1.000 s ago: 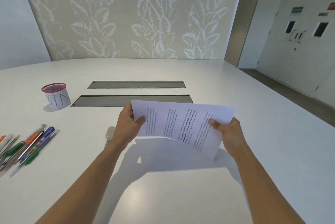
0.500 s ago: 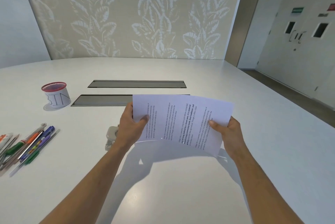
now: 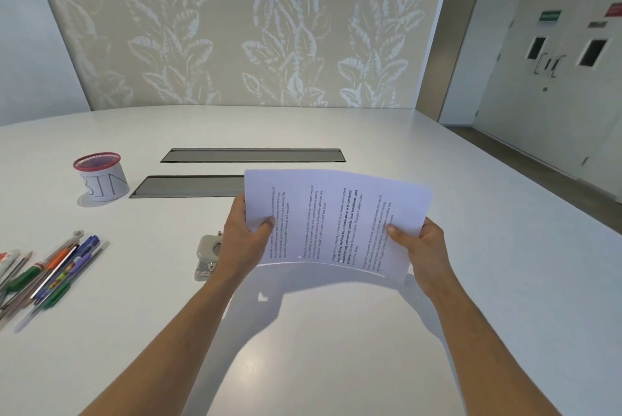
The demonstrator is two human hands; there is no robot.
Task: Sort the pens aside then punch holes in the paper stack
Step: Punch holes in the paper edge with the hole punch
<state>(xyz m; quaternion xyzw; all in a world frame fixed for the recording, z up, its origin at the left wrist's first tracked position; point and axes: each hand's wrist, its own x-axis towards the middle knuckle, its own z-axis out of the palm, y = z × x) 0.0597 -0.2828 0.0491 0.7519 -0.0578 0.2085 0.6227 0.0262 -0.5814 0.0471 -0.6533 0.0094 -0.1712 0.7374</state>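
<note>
Pens [image 3: 50,272] lie grouped at table's left, so I judge sorting done. Left hand [image 3: 245,240] and right hand [image 3: 419,249] each pinch the paper stack [image 3: 336,223], raised above the table. Punch [image 3: 207,255] sits beside left wrist; holes not yet made.

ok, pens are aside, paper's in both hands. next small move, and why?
Probably swing the paper left and down so its edge meets the hole punch. Both the left hand and right hand hold it above the table, the punch lies just left, and no holes show.
</note>
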